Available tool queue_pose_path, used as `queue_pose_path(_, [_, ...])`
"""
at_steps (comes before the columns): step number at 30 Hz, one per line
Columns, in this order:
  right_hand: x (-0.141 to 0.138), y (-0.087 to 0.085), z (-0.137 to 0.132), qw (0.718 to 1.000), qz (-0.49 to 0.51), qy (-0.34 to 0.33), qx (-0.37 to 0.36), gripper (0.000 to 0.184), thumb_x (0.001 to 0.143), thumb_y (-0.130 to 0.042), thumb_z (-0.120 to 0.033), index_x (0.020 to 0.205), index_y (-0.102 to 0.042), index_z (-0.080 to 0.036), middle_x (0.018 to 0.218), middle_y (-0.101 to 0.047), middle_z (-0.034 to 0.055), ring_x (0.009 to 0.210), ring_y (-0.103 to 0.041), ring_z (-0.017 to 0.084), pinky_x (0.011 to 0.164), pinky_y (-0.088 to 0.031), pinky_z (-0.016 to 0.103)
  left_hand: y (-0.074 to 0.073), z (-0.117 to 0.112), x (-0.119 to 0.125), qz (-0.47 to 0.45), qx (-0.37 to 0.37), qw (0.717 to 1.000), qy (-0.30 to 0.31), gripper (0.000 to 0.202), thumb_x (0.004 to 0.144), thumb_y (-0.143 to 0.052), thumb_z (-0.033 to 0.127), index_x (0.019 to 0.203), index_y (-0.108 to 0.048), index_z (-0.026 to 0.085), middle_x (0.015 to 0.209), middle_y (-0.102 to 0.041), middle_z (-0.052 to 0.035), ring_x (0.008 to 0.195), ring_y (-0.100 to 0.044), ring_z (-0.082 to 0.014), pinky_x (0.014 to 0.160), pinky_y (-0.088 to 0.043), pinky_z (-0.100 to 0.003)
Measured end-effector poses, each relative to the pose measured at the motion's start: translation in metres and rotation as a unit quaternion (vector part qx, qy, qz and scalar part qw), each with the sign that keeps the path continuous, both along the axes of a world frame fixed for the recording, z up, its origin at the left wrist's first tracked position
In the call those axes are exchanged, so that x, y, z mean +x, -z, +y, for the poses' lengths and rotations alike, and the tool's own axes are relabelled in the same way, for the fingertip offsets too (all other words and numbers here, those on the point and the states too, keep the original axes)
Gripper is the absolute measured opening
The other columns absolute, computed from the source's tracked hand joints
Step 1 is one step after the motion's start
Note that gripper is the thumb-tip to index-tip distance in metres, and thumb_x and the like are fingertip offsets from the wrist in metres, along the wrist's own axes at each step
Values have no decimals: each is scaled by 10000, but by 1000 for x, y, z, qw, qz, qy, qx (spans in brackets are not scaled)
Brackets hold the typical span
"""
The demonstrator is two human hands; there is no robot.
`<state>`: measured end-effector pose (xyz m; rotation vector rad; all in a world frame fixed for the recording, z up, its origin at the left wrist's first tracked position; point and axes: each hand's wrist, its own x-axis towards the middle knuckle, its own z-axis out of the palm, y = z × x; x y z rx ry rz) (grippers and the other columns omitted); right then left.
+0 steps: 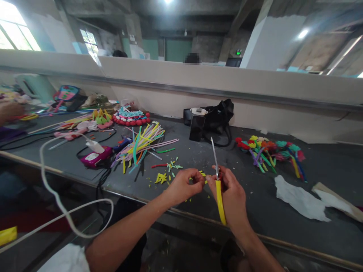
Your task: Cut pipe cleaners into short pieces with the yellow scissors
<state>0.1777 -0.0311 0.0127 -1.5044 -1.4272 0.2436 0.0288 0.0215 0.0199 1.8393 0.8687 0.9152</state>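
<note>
My right hand [231,190] is closed round a pair of scissors [214,156] whose blades point up and away, and a yellow strip [220,204] hangs down from the same grip along my wrist. My left hand [185,185] is pinched shut close beside it, fingertips nearly touching the right hand; what it pinches is too small to make out. Both hands hover over the front edge of the dark worktable [198,211]. Yellow and green offcuts [167,172] lie scattered just left of my hands.
A fan of coloured strips [143,143] lies to the left, next to a pink device [95,156] with a white cable [56,196]. A black bag [214,121] stands behind. Finished coloured flowers [269,153] and white paper [299,198] lie right. Another person's hand [10,110] shows far left.
</note>
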Motion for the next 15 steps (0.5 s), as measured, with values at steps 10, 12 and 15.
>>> queue_pose_path(10, [-1, -1, -6, 999, -2, -31, -11, 292, 866, -520, -343, 1108, -565, -188, 944, -675, 55, 752, -652, 158, 686, -503, 262, 12, -5, 7, -144, -273, 947, 90, 184, 639, -717, 296, 612, -611, 148, 596, -544, 24, 568, -453, -89, 594, -330, -223])
queue_pose_path(12, [-2, -3, -7, 1000, -11, -10, 1, 314, 863, -536, -366, 1122, -560, -190, 959, -677, 57, 746, -653, 155, 690, -500, 260, 11, -6, 6, -176, -284, 940, 65, 161, 637, -722, 267, 620, -622, 143, 610, -555, 19, 591, -466, -89, 622, -342, -224])
queue_pose_path(15, [-3, -6, -10, 999, -41, 24, 3, 343, 874, -535, -404, 1147, -550, -196, 946, -682, 51, 741, -657, 158, 681, -489, 255, 5, -3, 3, -228, -263, 938, 7, 90, 651, -695, 215, 645, -646, 140, 633, -576, 11, 611, -472, -90, 636, -351, -222])
